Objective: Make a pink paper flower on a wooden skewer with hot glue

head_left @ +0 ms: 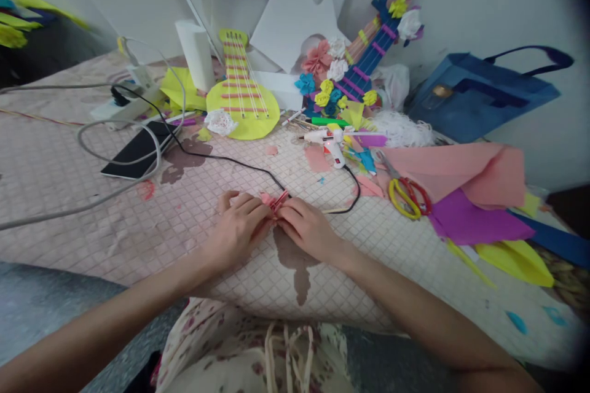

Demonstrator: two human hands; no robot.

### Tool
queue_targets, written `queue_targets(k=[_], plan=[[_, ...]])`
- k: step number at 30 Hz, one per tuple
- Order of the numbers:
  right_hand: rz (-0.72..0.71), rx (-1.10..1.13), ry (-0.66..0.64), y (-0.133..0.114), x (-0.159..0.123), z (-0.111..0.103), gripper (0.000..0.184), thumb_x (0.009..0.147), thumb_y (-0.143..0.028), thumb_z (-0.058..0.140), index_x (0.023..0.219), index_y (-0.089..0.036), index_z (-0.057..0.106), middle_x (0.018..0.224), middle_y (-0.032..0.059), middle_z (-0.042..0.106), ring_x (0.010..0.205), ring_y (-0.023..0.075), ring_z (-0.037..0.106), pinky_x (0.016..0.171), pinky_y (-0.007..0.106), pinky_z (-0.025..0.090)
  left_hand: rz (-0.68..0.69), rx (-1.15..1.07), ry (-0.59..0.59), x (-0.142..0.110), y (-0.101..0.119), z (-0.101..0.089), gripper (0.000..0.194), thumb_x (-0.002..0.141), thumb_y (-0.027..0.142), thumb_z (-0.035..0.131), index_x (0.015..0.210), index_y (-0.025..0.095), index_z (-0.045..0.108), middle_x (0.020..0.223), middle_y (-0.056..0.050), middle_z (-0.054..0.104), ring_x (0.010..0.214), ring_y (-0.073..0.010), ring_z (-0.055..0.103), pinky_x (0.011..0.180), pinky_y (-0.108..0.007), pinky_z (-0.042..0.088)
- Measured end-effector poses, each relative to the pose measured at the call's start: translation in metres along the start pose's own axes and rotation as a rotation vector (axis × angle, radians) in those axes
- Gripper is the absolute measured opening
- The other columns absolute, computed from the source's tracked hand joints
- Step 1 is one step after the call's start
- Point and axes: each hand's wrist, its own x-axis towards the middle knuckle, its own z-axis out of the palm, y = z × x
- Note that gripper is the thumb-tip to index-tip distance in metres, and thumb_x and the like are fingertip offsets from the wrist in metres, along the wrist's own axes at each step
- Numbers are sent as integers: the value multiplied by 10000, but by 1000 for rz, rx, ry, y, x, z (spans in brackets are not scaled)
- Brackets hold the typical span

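At the near part of the bench (198,196), between the left hand (242,221) and the right hand (310,226), a small folded piece of pink paper (275,201) is held; whether the bench surface is touched by it cannot be told. The folds should be pressed evenly and kept in line, with one side held firm while the other is worked. If too much force is applied, the paper will probably be creased or torn. The black cord (230,159), routed just behind the work, should be kept clear of the folds. The glue gun (335,150) is laid farther back, apart from both hands. The fingers of the left hand are nearly closed, with the tips pinched on the left side of the paper. The fingers of the right hand are bent, with the right side gripped against the thumb. The exact contact points are partly hidden.
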Motion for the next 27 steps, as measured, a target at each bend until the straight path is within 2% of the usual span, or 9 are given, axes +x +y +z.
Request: queue_targets(k=[8, 18, 27], plan=[[14, -9, 11, 1, -1, 2, 130, 931, -198, 446, 925, -166, 572, 964, 84, 610, 882, 185, 571, 754, 307, 491, 0, -7, 45, -2, -3, 3, 99, 906, 276, 519, 900, 196, 577, 899, -21, 654, 887, -195, 550, 934, -448, 279], [24, 20, -18, 2, -4, 2, 145, 929, -177, 434, 1011, -168, 554, 1037, 94, 604, 944, 193, 577, 792, 324, 503, 185, 113, 80, -2, -2, 0, 118, 908, 191, 524, 953, 239, 622, 943, 10, 680, 929, -189, 580, 961, -475, 242], [35, 43, 13, 3, -6, 5, 129, 918, -209, 471, 999, -174, 566, 999, 84, 604, 932, 187, 582, 784, 328, 512, 165, 112, 85, -3, -2, -1, 124, 904, 201, 527, 933, 230, 644, 923, -3, 685, 891, -185, 585, 951, -472, 261]])
